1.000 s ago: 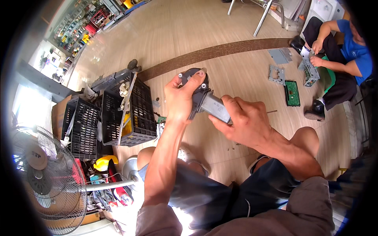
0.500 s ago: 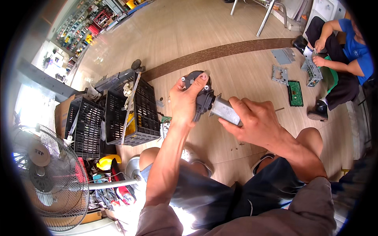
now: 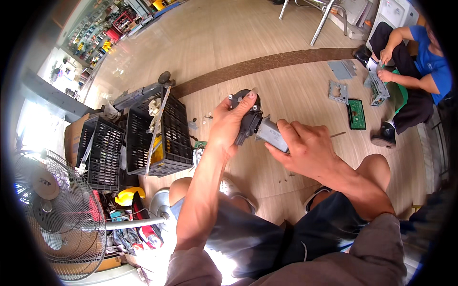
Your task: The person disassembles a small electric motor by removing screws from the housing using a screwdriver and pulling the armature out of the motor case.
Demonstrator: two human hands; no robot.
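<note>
Since the earlier frame the motor assembly [image 3: 255, 121] has been tilted slightly, its round black end now raised toward the far side, and the left hand [image 3: 229, 125] has shifted so that its fingertips reach over the round housing. The right hand [image 3: 305, 150] has kept its place on the grey metal body.

Both hands are closed on the same part: the left grips the black gear end, the right wraps the grey cylindrical end, fingers curled over it. The assembly is held in the air above the wooden floor [image 3: 267, 52], in front of the seated person's knees, touching nothing else.

To the left, on the floor, stand two black plastic crates [image 3: 162, 138], the nearer one holding loose parts. A standing fan [image 3: 52, 209] is at the near left. At the far right a second person in a blue shirt [image 3: 429, 62] sits on the floor, hands on a small part; a green circuit board [image 3: 357, 113] and grey metal brackets [image 3: 338, 91] lie beside that person, well apart from the assembly.
</note>
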